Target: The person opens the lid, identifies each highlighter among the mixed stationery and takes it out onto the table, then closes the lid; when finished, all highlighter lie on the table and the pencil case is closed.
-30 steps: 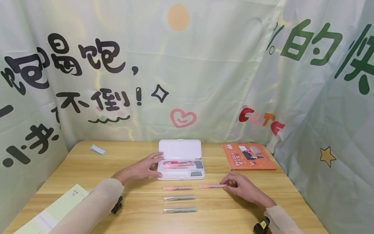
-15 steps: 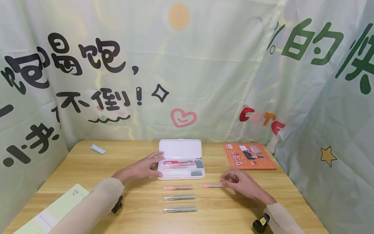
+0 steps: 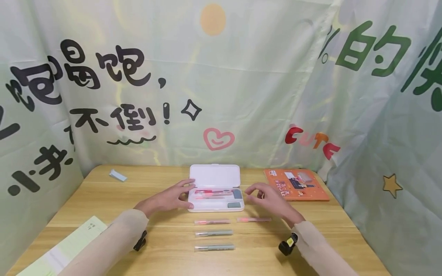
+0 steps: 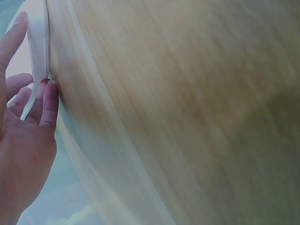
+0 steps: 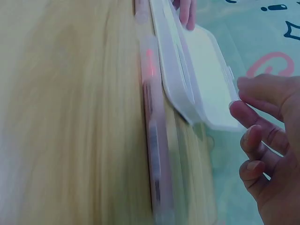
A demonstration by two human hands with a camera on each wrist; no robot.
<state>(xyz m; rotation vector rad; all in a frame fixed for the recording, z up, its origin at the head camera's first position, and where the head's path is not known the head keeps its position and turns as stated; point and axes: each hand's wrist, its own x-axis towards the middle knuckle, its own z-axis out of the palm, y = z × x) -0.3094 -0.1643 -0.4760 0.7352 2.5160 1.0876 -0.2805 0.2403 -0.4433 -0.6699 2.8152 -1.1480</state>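
A white pencil case lies with its lid raised at the back of the table. Inside are a red pen, pink pens and grey-blue blocks. My left hand grips the case's left side; in the left wrist view its fingers curl at the edge. Just right of the case, my right hand holds nothing, its fingers loosely bent. Below it lies a pink capped pen. Another pink pen and two grey-green pens lie in front of the case.
An orange book lies at the back right, partly behind the right hand. A small pale-blue piece is at the back left. A green lined notepad lies under the left forearm. Printed curtains enclose the table.
My right hand has let go of the right-hand pink pen, leaving it on the table, and has moved up and left toward the case. The left hand stays at the case.
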